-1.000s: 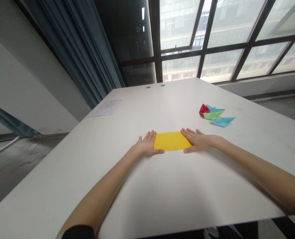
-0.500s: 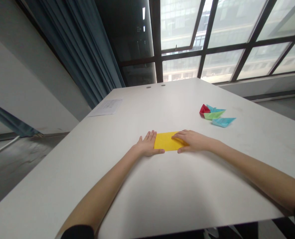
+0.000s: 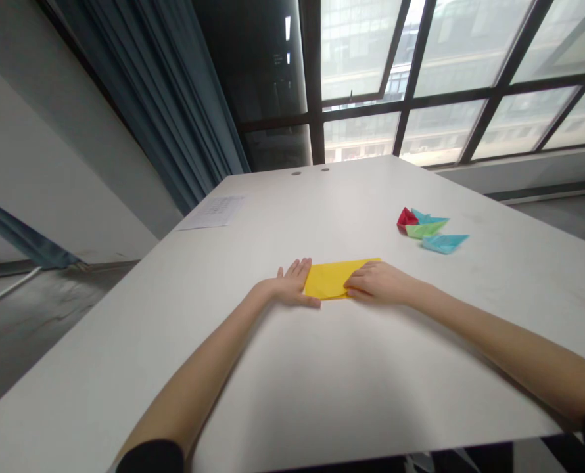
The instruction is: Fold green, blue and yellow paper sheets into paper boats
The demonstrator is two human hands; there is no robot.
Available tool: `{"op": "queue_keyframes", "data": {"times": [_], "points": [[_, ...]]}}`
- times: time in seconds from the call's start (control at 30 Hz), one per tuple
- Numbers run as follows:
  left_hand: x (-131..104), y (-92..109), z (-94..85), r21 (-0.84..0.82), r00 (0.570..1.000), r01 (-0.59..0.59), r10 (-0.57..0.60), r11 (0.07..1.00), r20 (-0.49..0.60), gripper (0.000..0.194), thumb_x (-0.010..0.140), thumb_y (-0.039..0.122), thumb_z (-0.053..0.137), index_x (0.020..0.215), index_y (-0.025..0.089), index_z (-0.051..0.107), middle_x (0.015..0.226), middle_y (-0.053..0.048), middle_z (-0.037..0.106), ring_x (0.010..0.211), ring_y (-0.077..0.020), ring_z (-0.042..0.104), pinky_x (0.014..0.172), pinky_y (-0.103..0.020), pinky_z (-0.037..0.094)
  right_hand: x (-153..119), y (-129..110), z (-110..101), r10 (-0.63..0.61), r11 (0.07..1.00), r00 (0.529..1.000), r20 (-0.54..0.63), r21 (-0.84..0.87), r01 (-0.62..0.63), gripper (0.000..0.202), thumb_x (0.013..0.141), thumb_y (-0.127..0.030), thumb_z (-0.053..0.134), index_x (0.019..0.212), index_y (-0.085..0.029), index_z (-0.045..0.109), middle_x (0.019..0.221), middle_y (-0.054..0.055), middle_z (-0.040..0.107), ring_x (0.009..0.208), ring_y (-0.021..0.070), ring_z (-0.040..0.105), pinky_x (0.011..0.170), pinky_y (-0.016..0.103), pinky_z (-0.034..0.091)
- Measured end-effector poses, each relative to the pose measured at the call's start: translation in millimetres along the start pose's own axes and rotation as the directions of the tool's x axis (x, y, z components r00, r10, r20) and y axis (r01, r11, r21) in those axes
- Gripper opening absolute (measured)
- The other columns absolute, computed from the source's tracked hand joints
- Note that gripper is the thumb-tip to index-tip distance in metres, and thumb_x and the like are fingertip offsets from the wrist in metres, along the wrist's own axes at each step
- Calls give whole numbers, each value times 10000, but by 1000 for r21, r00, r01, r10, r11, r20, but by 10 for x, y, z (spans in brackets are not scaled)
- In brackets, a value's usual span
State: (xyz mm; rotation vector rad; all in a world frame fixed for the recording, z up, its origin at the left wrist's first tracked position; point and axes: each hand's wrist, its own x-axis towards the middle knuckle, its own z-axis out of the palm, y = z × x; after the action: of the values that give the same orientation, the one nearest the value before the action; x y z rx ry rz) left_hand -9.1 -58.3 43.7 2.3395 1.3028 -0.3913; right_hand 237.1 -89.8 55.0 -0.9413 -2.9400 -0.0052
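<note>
Window: a wall of dark-framed panes (image 3: 440, 79) ran across the far side of the room, with buildings showing pale through the glass.
Curtain: blue-grey drapes (image 3: 174, 125) hung at the left of the panes, reaching down behind the far left corner of the table.
Table: a wide white top (image 3: 322, 394) filled most of the view, two small round holes near its far edge.
Printed sheet: a white page (image 3: 212, 212) lay flat near the far left edge of the table, well apart from the hands.
Yellow paper: a folded sheet (image 3: 329, 277) lay flat near the middle of the table, between the two hands – its right part hidden under the right hand.
Paper boats: a small cluster (image 3: 428, 230) – red, green and two light blue – sat on the table to the right of and beyond the yellow paper, apart from it.
Left hand: the hand (image 3: 287, 289) lay palm down on the table, fingers straight and close together, thumb stretched along the near edge of the yellow paper; it pressed beside the sheet's left edge and gripped nothing.
Right hand: the hand (image 3: 378, 284) rested on the right part of the yellow paper with fingers curled inward, knuckles up, fingertips on the sheet; whether it pinched a layer of the paper could not be told.
</note>
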Motion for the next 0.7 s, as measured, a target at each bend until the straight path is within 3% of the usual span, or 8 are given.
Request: {"op": "queue_keyframes", "data": {"times": [0.17, 0.3, 0.4, 0.5, 0.6, 0.7], "points": [[-20, -199, -164, -156, 991, -133, 132, 979, -20, 1154, 632, 718, 450, 1367, 57, -144, 1443, -187, -87, 1337, -295, 5, 1074, -410, 110, 1, 3, -48, 149, 988, 989, -21, 41, -148, 346, 889, -321, 306, 925, -213, 633, 819, 57, 679, 695, 162, 613, 631, 258, 392], [-4, -261, -179, -281, 989, -144, 134, 949, -56, 1060, 707, 659, 430, 1366, 44, -128, 1453, -192, 53, 1338, -256, 93, 1079, -350, 131, -7, 38, -146, 325, 907, 941, -96, 313, -282, 331, 870, -339, 341, 904, -197, 638, 788, 38, 679, 671, 154, 598, 625, 252, 405], [-7, -198, -197, -270, 961, -269, 240, 925, -133, 938, 716, 621, 464, 1394, 142, 27, 1461, -112, 134, 1321, -249, 178, 1072, -322, 171, -8, 103, -207, 457, 736, 883, -107, 604, -308, 317, 835, -384, 395, 847, -180, 637, 772, 21, 673, 687, 158, 595, 641, 259, 436], [-29, -121, -231, -223, 918, -386, 348, 895, -191, 808, 724, 584, 483, 1375, 221, 170, 1432, -45, 251, 1272, -228, 290, 1054, -284, 209, -8, 206, -193, 582, 432, 813, 17, 840, -327, 302, 799, -418, 440, 837, -178, 619, 795, 20, 679, 705, 171, 614, 610, 255, 470], [-29, -128, -232, -166, 938, -309, 271, 936, -217, 718, 726, 553, 493, 1328, 220, 288, 1360, -62, 366, 1230, -243, 339, 1037, -316, 231, -18, 339, -101, 664, 207, 738, 121, 918, -337, 274, 775, -413, 487, 834, -175, 608, 784, 35, 682, 676, 171, 624, 575, 247, 486], [11, -210, -190, -120, 956, -182, 147, 976, -254, 613, 723, 537, 492, 1216, 179, 431, 1280, -108, 433, 1189, -267, 374, 1005, -361, 267, -46, 495, 28, 703, 149, 696, 150, 925, -350, 277, 773, -410, 492, 839, -166, 606, 772, 48, 683, 646, 169, 625, 551, 247, 492]]}}
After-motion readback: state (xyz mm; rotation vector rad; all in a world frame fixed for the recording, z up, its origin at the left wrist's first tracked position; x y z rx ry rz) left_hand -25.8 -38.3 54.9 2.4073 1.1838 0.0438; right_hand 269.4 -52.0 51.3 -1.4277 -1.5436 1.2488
